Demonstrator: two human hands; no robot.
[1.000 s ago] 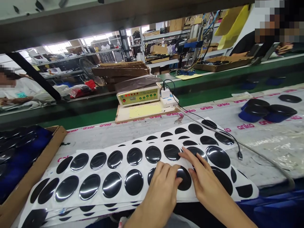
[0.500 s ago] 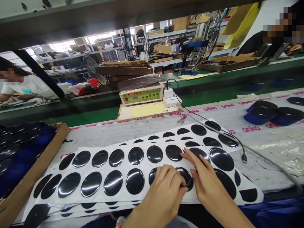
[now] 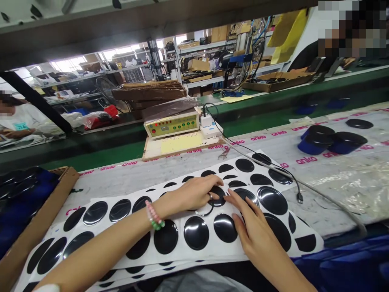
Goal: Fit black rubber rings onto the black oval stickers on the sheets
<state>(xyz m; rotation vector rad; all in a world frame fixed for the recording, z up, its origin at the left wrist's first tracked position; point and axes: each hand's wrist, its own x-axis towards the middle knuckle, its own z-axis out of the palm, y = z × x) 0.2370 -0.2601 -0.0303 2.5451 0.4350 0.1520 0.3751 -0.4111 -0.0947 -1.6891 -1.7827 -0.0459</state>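
Observation:
White sheets (image 3: 121, 263) bearing rows of glossy black discs lie stacked on the bench. My left hand (image 3: 199, 192), with a pink and green bead bracelet at its wrist, reaches over the upper row. Its fingers are bent, and a thin dark ring-like edge (image 3: 210, 209) shows below the thumb; the grip is hard to make out. My right hand (image 3: 251, 223) rests on the sheet just to the right, fingers spread, fingertips beside a black disc (image 3: 218, 196) of the upper row. Below my left hand, a disc (image 3: 196, 232) lies flat on the sheet.
A cardboard box (image 3: 57, 198) of blue-black round parts stands at left. Behind the sheets sits a control box (image 3: 172, 123) beside a white plug adapter (image 3: 209, 127). A cable (image 3: 319, 192) crosses the right side, near blue round parts (image 3: 348, 142). People are visible at both far sides.
My left hand has moved up from the lower row to the upper row, its forearm now lying across the sheet. My right hand stays at nearly the same place. The view has shifted slightly.

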